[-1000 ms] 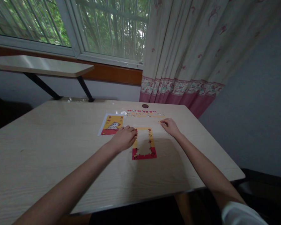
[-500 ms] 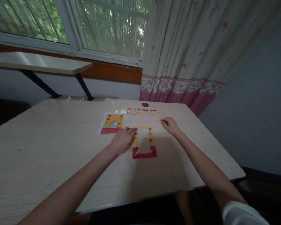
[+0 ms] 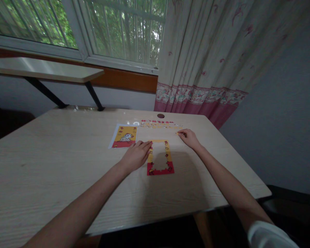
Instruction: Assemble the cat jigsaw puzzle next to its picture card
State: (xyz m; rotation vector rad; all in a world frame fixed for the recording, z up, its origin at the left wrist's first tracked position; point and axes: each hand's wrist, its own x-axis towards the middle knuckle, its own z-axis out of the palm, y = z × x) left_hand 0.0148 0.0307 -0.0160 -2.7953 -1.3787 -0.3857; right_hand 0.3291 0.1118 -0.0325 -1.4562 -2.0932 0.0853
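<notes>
On the desk lies a jigsaw puzzle border (image 3: 160, 172), yellow above and red below, with bare wood inside it. My left hand (image 3: 136, 154) lies flat with its fingers stretched onto the border's upper left corner. To the right and farther back, my right hand (image 3: 188, 137) pinches a small yellow puzzle piece (image 3: 178, 133) just over the desk. Rows of loose puzzle pieces (image 3: 158, 122), red, yellow and white, are spread behind the border. Left of it is a reference picture (image 3: 125, 136) of a white cartoon animal, partly behind my left hand.
The wooden desk (image 3: 67, 165) has a round cable hole (image 3: 161, 116) near its back edge. A raised shelf (image 3: 46, 70) on dark legs stands at the back left. A patterned curtain (image 3: 196, 62) hangs beside the window, behind the desk.
The view has shifted very slightly. Both hands keep their places, and the right still pinches the yellow piece.
</notes>
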